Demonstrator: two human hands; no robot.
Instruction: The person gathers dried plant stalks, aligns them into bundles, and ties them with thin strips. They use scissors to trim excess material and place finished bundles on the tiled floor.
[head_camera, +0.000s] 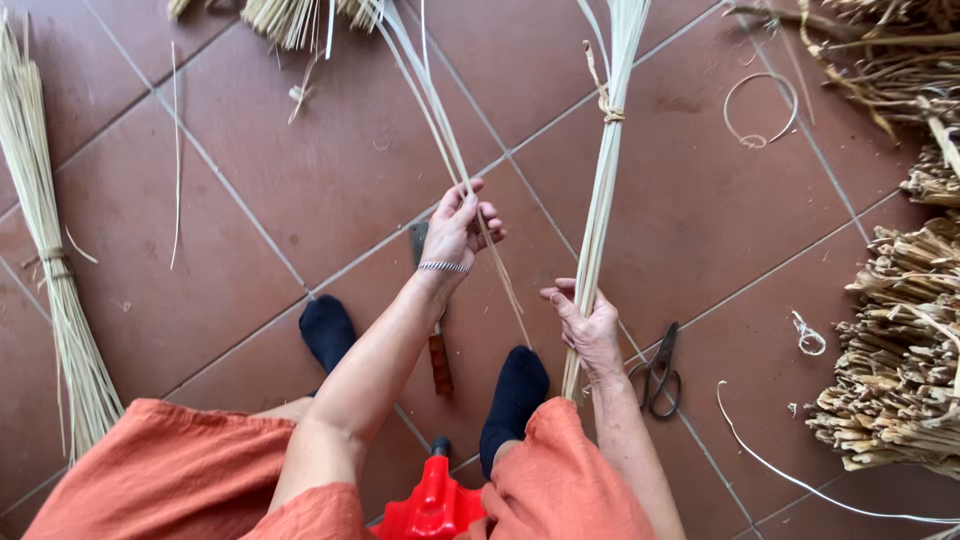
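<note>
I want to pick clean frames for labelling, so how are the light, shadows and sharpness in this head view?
Head view: soft, even light on the tiled floor, only faint shadows, no glare; left hand with its loose strips and right hand on the tied bundle look sharp; scissors are clear; straight tile joints bend slightly near the edges, a mild wide-angle effect.

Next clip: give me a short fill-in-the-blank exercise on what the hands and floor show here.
1. The left hand pinches a few thin ____.
2. The right hand holds a tied ____ of them.
3. The scissors lie on the tiled ____.
4. Both feet wear dark ____.

Missing words: strips; bundle; floor; socks
</note>
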